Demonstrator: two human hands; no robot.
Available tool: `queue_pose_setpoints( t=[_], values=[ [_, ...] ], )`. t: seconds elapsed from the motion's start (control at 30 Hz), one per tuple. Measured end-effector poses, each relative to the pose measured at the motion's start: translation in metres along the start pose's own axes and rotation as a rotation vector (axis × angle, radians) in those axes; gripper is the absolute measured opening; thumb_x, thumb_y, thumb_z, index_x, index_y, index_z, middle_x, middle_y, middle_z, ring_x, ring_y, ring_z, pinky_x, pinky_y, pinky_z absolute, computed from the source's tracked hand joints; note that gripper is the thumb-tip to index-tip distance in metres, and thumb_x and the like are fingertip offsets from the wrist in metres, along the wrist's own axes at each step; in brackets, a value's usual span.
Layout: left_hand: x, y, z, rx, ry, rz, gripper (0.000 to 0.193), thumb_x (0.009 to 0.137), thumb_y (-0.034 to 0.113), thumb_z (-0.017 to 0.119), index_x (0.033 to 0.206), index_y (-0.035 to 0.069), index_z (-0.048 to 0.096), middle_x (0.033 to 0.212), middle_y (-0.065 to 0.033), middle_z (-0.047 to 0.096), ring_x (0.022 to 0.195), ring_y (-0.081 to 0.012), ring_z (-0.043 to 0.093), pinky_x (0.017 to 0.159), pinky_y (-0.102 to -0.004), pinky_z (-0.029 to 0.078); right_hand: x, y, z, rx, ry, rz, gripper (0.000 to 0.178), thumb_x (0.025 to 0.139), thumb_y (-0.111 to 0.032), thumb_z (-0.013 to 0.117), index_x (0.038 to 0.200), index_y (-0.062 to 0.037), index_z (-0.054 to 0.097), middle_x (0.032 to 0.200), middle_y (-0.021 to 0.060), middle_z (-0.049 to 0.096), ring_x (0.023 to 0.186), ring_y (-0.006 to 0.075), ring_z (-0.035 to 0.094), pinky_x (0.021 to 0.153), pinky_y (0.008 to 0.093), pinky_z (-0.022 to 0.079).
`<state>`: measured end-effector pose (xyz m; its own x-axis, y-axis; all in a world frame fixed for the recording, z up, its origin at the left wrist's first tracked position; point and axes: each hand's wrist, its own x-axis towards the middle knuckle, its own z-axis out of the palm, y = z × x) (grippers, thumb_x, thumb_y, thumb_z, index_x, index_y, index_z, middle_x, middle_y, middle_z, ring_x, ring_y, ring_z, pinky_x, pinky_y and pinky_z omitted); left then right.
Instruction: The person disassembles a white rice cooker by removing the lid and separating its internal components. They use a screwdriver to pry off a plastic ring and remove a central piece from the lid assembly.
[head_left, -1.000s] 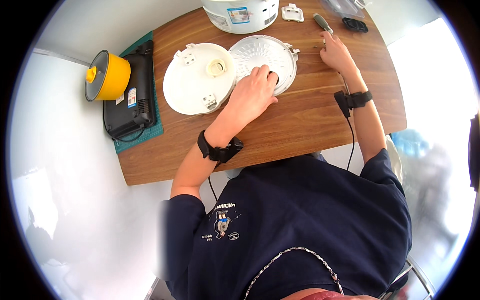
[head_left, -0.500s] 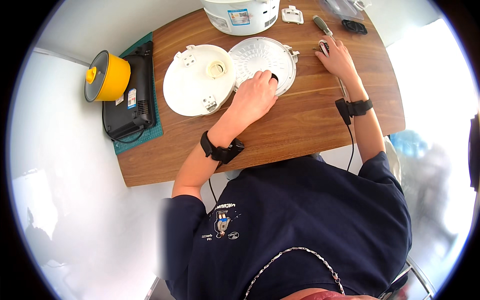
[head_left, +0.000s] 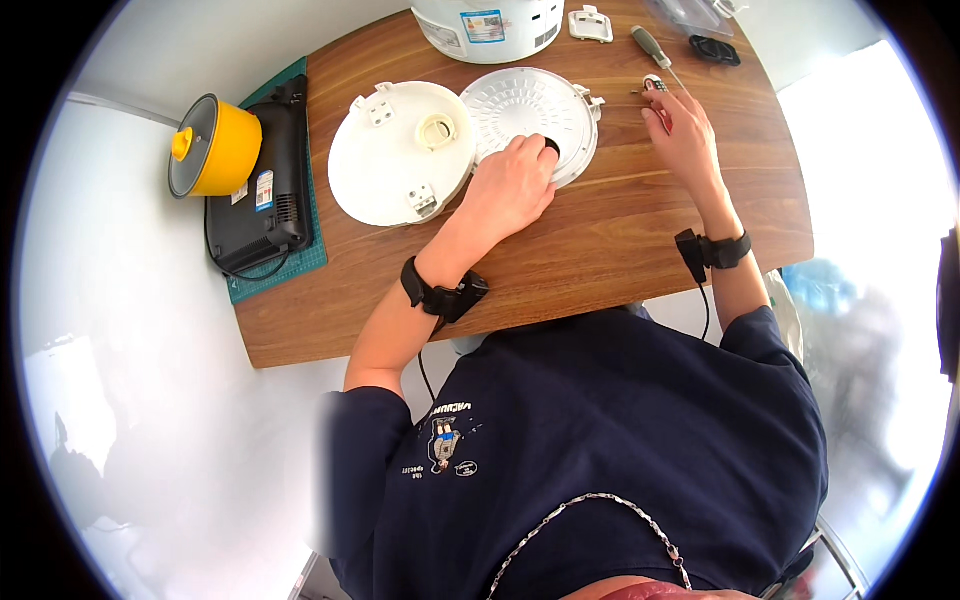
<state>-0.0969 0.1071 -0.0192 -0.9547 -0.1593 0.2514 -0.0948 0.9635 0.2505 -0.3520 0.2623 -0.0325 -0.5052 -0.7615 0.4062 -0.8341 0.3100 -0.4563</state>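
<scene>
My left hand (head_left: 512, 188) is closed at the near side of a round, silvery ribbed plate (head_left: 500, 92). A small black part (head_left: 551, 148) peeks out beside its fingertips; what the fingers grip is mostly hidden. The plate adjoins a round white lid (head_left: 385, 165) with a ring-shaped fitting and small hinge parts. Over on the right, my right hand (head_left: 688, 140) rests low over the table, thumb and fingers apart. They straddle a small red, black and white tool or handle (head_left: 654, 85), partly covered by the hand. Just beyond lies a grey-handled screwdriver (head_left: 648, 42).
At the back stands a white appliance body (head_left: 488, 35), with a small white frame-like part (head_left: 591, 25) beside it. A black piece (head_left: 714, 50) lies far right. On the left, a yellow pot (head_left: 225, 150) sits on a black cooker (head_left: 265, 200) over a green mat (head_left: 315, 245).
My right hand has drawn back toward me along the red, black and white tool, which stays in place. My left hand keeps its hold at the plate. The view has shifted slightly.
</scene>
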Motion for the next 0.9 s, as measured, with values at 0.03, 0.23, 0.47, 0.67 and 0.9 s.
queue_pose_setpoints(
  t=[0.03, 0.23, 0.47, 0.67, 0.9],
  values=[
    [0.0, 0.0, 0.0, 0.0, 0.0, 0.002, 0.023, 0.081, 0.013, 0.079, 0.093, 0.001, 0.064, 0.099, -0.0102, 0.062, 0.096, -0.0264, 0.064, 0.071, -0.0377, 0.06, -0.002, -0.007, 0.0, 0.02, 0.01, -0.012, 0.021, 0.094, -0.016, 0.069, 0.113, -0.0079, 0.073, 0.101, 0.0092, 0.068, 0.097, 0.0294, 0.064, 0.087, 0.042, 0.052],
    [0.002, -0.001, 0.002, -0.016, -0.039, -0.029, 0.022, 0.081, 0.014, 0.077, 0.093, 0.003, 0.06, 0.099, -0.0092, 0.061, 0.098, -0.0286, 0.064, 0.071, -0.0413, 0.058, -0.009, -0.035, -0.001, 0.217, -0.121, 0.03, 0.019, 0.094, -0.01, 0.066, 0.111, -0.0056, 0.073, 0.089, 0.009, 0.067, 0.077, 0.0261, 0.064, 0.075, 0.0364, 0.053],
    [0.004, 0.011, -0.016, -0.134, 0.091, -0.031, 0.02, 0.083, 0.017, 0.077, 0.092, 0.005, 0.063, 0.096, -0.0063, 0.064, 0.091, -0.0261, 0.066, 0.069, -0.0383, 0.057, -0.016, -0.031, 0.003, 0.207, -0.084, -0.036, 0.037, 0.09, -0.004, 0.068, 0.127, -0.0094, 0.066, 0.103, 0.0096, 0.066, 0.086, 0.0252, 0.065, 0.08, 0.0375, 0.055],
    [0.002, 0.025, -0.052, -0.43, 0.125, -0.045, 0.022, 0.087, 0.015, 0.077, 0.097, 0.002, 0.063, 0.094, -0.0076, 0.062, 0.083, -0.0264, 0.064, 0.068, -0.036, 0.053, -0.01, -0.042, -0.001, 0.229, 0.036, -0.179, 0.066, 0.081, 0.006, 0.074, 0.141, -0.0139, 0.057, 0.125, 0.0101, 0.058, 0.101, 0.0263, 0.065, 0.087, 0.0379, 0.057],
    [-0.006, 0.024, -0.06, -0.578, 0.093, -0.047, 0.024, 0.089, 0.013, 0.078, 0.101, -0.001, 0.062, 0.096, -0.0093, 0.06, 0.083, -0.0255, 0.062, 0.07, -0.035, 0.052, -0.001, -0.06, 0.006, 0.284, 0.2, -0.228, 0.067, 0.077, 0.007, 0.076, 0.139, -0.0111, 0.058, 0.128, 0.0103, 0.059, 0.1, 0.0245, 0.068, 0.084, 0.0352, 0.058]
  ],
)
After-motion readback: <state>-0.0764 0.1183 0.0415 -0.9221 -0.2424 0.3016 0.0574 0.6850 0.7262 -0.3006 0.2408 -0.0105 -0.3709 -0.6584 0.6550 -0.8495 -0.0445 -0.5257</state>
